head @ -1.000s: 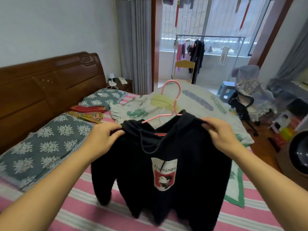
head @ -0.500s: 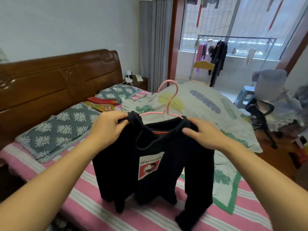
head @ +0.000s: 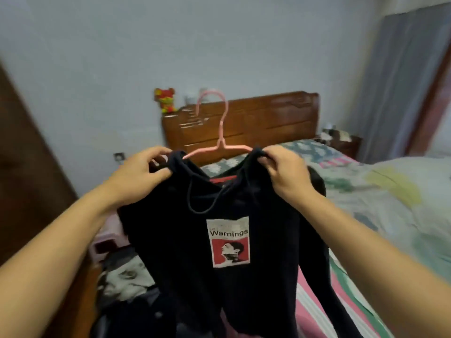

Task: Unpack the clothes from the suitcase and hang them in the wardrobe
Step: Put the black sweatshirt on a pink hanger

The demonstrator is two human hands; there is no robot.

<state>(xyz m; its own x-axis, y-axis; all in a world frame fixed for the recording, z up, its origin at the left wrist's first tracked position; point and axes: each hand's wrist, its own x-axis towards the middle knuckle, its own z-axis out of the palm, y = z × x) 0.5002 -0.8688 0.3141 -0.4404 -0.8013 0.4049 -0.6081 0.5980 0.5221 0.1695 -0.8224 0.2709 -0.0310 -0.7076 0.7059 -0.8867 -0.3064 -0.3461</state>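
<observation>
I hold up a black hoodie (head: 244,301) with a white and red "Warnings" patch on its chest. It hangs on a pink hanger (head: 220,132) whose hook stands up in front of the headboard. My left hand (head: 141,173) grips the hoodie's left shoulder and my right hand (head: 283,169) grips its right shoulder. Below at the lower left lie more clothes (head: 127,286), one with a black and white print; whether they lie in the suitcase I cannot tell. No wardrobe shows for certain.
The bed (head: 366,211) with a striped sheet and pale quilt fills the right side, its wooden headboard (head: 268,123) behind the hanger. A dark wooden panel (head: 22,167) stands at the far left. A grey curtain (head: 400,76) hangs at the right.
My view has swung left: the window and drying rack are gone, and the headboard now sits straight ahead. Both hands still hold the hoodie by its shoulders, raised a little higher.
</observation>
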